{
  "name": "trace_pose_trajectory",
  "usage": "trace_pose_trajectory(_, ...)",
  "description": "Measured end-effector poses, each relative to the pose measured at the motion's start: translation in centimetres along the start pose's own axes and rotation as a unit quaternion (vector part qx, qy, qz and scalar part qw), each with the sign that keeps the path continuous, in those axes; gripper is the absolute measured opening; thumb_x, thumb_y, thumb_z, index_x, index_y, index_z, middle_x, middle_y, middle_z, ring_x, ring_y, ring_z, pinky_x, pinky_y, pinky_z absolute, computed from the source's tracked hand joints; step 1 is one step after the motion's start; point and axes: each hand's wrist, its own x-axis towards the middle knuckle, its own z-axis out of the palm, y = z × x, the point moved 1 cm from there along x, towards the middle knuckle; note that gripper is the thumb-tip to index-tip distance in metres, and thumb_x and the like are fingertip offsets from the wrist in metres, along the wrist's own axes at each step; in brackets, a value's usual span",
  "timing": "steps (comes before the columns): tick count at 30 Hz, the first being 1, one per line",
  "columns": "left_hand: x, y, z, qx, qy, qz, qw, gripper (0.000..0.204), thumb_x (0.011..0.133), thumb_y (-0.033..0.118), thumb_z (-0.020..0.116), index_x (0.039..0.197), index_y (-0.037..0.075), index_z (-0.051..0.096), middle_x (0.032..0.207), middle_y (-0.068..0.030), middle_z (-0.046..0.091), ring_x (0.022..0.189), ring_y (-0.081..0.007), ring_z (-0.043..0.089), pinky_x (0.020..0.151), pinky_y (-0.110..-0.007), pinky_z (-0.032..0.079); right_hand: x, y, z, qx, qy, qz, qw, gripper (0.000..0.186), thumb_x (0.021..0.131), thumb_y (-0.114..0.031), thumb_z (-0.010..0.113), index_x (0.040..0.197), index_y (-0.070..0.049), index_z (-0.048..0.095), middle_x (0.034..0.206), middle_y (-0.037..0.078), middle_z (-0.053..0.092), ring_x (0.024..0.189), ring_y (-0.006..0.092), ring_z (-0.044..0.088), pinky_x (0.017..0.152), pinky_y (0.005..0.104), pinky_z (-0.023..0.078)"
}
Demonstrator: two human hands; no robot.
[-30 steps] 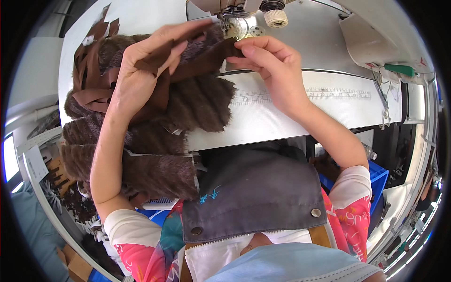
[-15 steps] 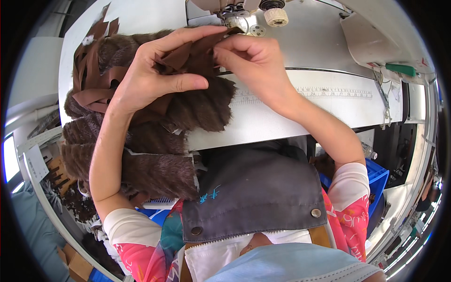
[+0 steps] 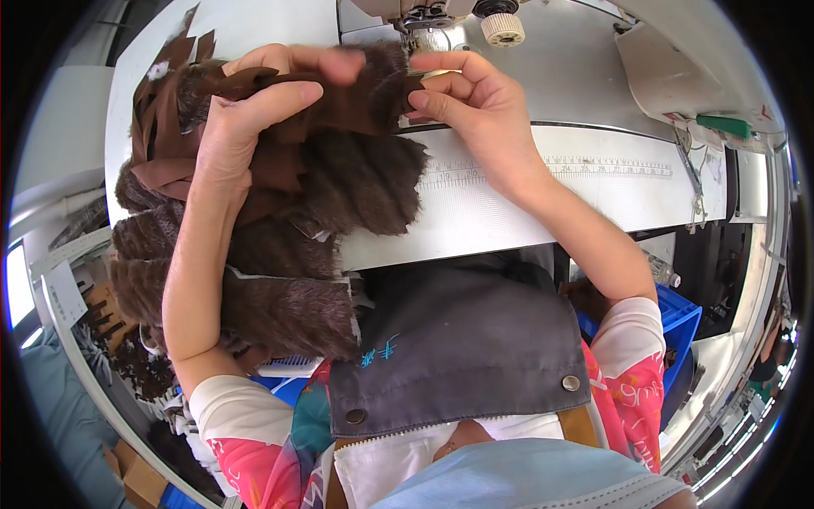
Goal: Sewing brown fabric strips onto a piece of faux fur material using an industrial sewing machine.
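My left hand [image 3: 254, 97] grips a brown fabric strip [image 3: 348, 110] and fur piece [image 3: 386, 72], thumb over the fabric, fingertips blurred. My right hand [image 3: 475, 110] pinches the right end of the fabric between thumb and fingers, just below the sewing machine's needle area [image 3: 424, 34]. More brown strips [image 3: 165, 170] lie tangled on the left, on top of several dark brown fur pieces [image 3: 356, 182], which extend down over the front edge of the white table [image 3: 577, 199].
A printed ruler [image 3: 577, 168] runs along the table. The machine's cream knob [image 3: 503, 30] is at the top. A green object [image 3: 721, 125] and metal tweezers-like tool [image 3: 691, 170] are at right. A blue crate [image 3: 678, 322] and clear bottle [image 3: 661, 271] sit below.
Since half a second ago my left hand has shifted left and my right hand slightly right and up, drawing apart, so the fabric and fur edge now show between them.
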Motion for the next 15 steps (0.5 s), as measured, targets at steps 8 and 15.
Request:
trace_pose_trajectory(8, 1.0, 0.6, 0.9, 0.074, -0.092, -0.065, 0.991, 0.049, 0.078, 0.006, 0.063, 0.125, 0.0, 0.051, 0.078, 0.0004, 0.057, 0.064, -0.0034, 0.045, 0.062, -0.017, 0.038, -1.4, -1.4, 0.7, -0.068, 0.005, 0.011, 0.998, 0.036, 0.081, 0.002, 0.06, 0.115, 0.0, 0.05, 0.085, 0.006, 0.065, 0.08, 0.0105, 0.061, 0.074, 0.0229, 0.048)
trace_pose_trajectory(15, 1.8, -0.5, 1.2, 0.123, -0.15, -0.159, 0.968, 0.019, 0.074, 0.014, 0.073, 0.086, 0.001, 0.066, 0.07, 0.0035, 0.058, 0.062, -0.0018, 0.047, 0.059, -0.017, 0.037, -1.7, -1.6, 0.5, -0.186, -0.039, -0.195, 0.962, 0.037, 0.082, 0.001, 0.059, 0.117, -0.002, 0.05, 0.094, 0.006, 0.064, 0.085, 0.009, 0.059, 0.074, 0.0229, 0.047)
